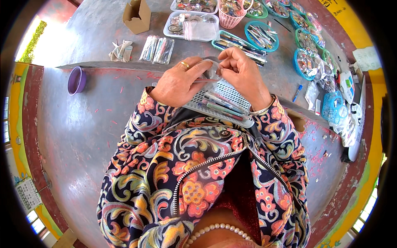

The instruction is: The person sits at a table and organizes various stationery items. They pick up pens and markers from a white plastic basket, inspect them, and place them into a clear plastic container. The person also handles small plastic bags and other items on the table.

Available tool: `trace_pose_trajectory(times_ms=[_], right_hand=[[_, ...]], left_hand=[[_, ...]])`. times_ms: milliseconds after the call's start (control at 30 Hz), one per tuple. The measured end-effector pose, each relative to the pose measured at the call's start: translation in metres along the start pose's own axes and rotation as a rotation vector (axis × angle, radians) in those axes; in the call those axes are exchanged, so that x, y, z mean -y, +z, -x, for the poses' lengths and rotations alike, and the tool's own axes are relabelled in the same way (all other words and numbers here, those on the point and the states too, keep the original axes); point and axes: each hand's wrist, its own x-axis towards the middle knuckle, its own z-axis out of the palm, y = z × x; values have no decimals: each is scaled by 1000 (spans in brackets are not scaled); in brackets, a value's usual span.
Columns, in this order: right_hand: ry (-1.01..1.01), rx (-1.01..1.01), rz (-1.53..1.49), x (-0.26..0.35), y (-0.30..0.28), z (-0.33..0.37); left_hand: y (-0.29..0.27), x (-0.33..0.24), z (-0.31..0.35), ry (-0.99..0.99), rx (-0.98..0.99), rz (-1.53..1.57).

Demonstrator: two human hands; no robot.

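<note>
My left hand (178, 82), with a gold ring, is closed on a small clear plastic bag (212, 71). A thin reddish, pen-like stick (205, 80) juts from under its fingers across the bag. My right hand (245, 76) pinches the other side of the same bag between thumb and fingertips. Directly beneath both hands, a white perforated plastic basket (236, 94) rests at my lap. Several pens (223, 106), some seemingly in clear wrapping, lie inside it. What the bag contains is too small to tell.
Ahead on the grey ledge are pen packets (157, 49), a crumpled cloth (121, 51), an open cardboard box (137, 16), a white tray (168, 31), a pink basket (230, 20) and a blue pen basket (248, 29). A purple bowl (77, 81) stands left; a blue marker (297, 93) lies right.
</note>
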Motion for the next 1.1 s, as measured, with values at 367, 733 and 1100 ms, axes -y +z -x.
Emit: trace_pose_trajectory(times_ms=[367, 733, 1100], right_hand=[[-72, -87, 4, -18, -3, 4], [-135, 89, 652, -79, -25, 46], [34, 252, 642, -93, -10, 55]], left_hand=[[2, -1, -1, -24, 21, 77], [7, 3, 0, -7, -9, 77], [6, 3, 0, -24, -3, 102]])
